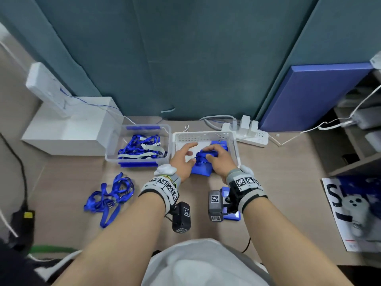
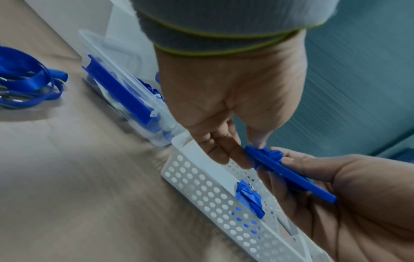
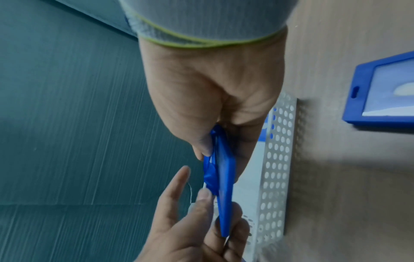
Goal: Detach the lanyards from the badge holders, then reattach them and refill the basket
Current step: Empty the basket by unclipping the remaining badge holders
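A blue badge holder (image 1: 201, 169) with a blue lanyard (image 1: 203, 156) bunched on top hangs over the near side of the white perforated basket (image 1: 206, 134). My right hand (image 1: 216, 159) grips it between thumb and fingers. My left hand (image 1: 185, 157) pinches its other end, index finger stretched out. In the left wrist view the left hand (image 2: 246, 150) meets the badge holder (image 2: 291, 175) above the basket (image 2: 201, 191). In the right wrist view the right hand (image 3: 215, 141) clamps the badge holder (image 3: 225, 186) edge-on. More blue holders (image 1: 220, 144) lie in the basket.
A clear box (image 1: 142, 147) of lanyards stands left of the basket. Loose blue lanyards (image 1: 111, 195) lie on the table at the near left. A bare badge holder (image 1: 232, 215) lies under my right wrist. A power strip (image 1: 247, 135) and a white box (image 1: 70, 129) stand at the back.
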